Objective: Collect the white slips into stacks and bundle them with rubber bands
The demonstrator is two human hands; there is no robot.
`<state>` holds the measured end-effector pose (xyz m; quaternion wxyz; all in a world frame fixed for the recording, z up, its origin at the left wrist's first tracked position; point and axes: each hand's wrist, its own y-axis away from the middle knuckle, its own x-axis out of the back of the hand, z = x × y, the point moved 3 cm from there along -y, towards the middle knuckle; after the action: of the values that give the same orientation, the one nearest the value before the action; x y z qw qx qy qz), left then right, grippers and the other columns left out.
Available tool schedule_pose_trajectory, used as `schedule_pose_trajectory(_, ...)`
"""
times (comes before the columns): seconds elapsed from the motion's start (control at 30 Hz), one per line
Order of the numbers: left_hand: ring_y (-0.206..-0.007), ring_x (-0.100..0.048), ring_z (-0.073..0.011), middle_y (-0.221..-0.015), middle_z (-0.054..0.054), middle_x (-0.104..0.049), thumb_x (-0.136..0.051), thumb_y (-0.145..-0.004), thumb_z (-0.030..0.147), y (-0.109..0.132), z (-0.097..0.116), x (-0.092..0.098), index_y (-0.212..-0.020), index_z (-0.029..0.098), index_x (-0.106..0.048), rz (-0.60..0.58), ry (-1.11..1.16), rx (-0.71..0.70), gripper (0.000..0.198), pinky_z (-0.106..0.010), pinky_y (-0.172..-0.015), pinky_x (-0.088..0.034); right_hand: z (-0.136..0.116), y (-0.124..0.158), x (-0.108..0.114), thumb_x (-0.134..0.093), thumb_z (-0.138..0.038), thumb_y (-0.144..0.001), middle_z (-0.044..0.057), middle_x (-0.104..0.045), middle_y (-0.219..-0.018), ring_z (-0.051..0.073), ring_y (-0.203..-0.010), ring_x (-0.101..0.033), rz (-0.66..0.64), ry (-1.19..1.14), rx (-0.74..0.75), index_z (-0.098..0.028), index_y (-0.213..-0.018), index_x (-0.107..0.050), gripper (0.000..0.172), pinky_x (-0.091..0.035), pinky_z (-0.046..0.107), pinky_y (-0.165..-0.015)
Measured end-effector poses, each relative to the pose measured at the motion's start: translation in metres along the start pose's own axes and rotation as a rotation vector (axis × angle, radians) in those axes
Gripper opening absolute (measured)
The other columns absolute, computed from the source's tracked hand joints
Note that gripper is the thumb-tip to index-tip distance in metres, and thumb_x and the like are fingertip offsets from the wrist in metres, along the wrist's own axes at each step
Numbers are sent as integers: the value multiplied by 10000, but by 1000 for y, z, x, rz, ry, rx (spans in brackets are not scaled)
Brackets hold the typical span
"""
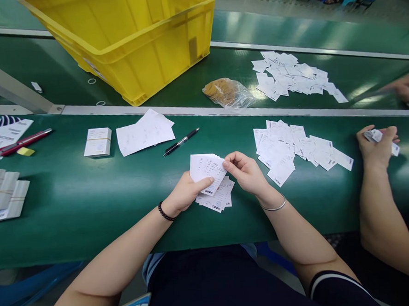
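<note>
My left hand (pixel 187 191) grips a fanned bunch of white printed cards (pixel 205 169), its thumb pressed on the front card. At the bunch's upper right corner, my right hand (pixel 244 171) pinches the edge of a card between thumb and forefinger. Beneath them a small loose pile of similar cards (pixel 218 199) lies on the green work surface. A spread of loose cards (pixel 280 148) lies to the right of my right hand. Beyond my hands are a black pen (pixel 181 142) and some white paper sheets (pixel 146 132).
A banded card stack (pixel 97 142) stands left, with more banded stacks (pixel 6 195) at the left edge. Behind a metal rail (pixel 188 111) are a yellow bin (pixel 157 59), a bag of rubber bands (pixel 226 93) and scattered cards (pixel 293 73). A co-worker's hand (pixel 377 147) holds cards at right.
</note>
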<state>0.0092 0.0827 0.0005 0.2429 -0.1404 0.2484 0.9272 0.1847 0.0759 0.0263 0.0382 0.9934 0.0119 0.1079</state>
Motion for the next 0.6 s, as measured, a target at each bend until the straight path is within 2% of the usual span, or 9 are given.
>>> schedule_pose_trajectory(0.17, -1070, -650, -315, -1109, -124, -721, -788, -695, 284, 0, 0, -2, -1082, 163, -692, 51, 26, -26, 416, -460, -918, -513, 2, 1, 0, -646, -447, -811, 22, -642, -805, 149, -734, -598, 12, -22, 5, -205, -874, -606, 254, -522, 316, -694)
schedule_pose_trajectory(0.3, -1090, -639, -323, -1173, -136, -695, -784, -698, 315, -2, 11, 6, -1071, 157, -684, 136, 54, -87, 417, -458, -909, -524, 1, 1, 5, -660, -392, -792, 37, -681, -840, 166, -772, -644, -9, -1, -64, -205, -917, -636, 226, -547, 327, -702)
schedule_pose_trajectory(0.43, -967, -689, -296, -1097, -147, -714, -710, -768, 356, -5, 28, 20, -1148, 137, -642, 280, 93, -176, 444, -429, -829, -561, 1, 2, 4, -656, -313, -791, 51, -713, -874, 174, -770, -678, -136, 41, -153, -190, -900, -657, 164, -561, 310, -662)
schedule_pose_trajectory(0.6, -811, -716, -258, -1025, -142, -721, -648, -818, 350, -5, 33, 22, -1257, 131, -573, 245, 85, -176, 496, -385, -722, -585, 4, 4, -2, -585, -177, -817, 27, -721, -812, 166, -722, -673, -194, 294, -104, -214, -851, -677, 104, -530, 291, -611)
